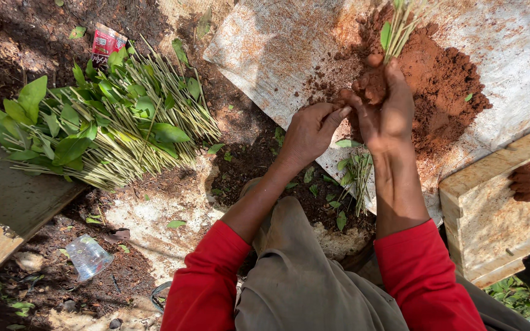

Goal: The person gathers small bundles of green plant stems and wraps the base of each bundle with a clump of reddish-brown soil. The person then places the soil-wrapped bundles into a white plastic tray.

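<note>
Head view, looking down at ground w/ dark soil and scattered leaves.

Right hand (386,107), upper centre-right of frame: closed around small bundle of green cuttings (399,24), stems standing up out of fist toward top edge, a few leaves on them. Clump of reddish-brown soil (370,86) pressed against lower ends of stems, held in same fist; fingers coated in red dust.

Left hand (309,132), centre of frame, just left of right hand: fingers loosely curled, tips touching right hand's fingers at the clump. Not gripping anything by itself as far as visible; palm side hidden.

Both hands over whitish woven sack sheet (265,49) spread flat, upper centre to right edge. Heap of red-brown soil (443,79) on sheet, just right of and behind right hand.

Below hands, on sheet's near edge: a few loose cuttings (356,171) lying w/ leaves around them.

Upper left to centre-left: big pile of cut green stems (118,122), leafy ends to left, bare ends fanned to right, well apart from hands. Red snack wrapper (105,43) just above pile. Crumpled clear plastic cup (88,256) lower left on soil.

Right edge: wooden box (492,214), w/ soil-balled cutting (527,179) resting on it, partly cut off by frame.

Bottom centre: red sleeves (424,276) and grey-brown trousers (295,282).
</note>
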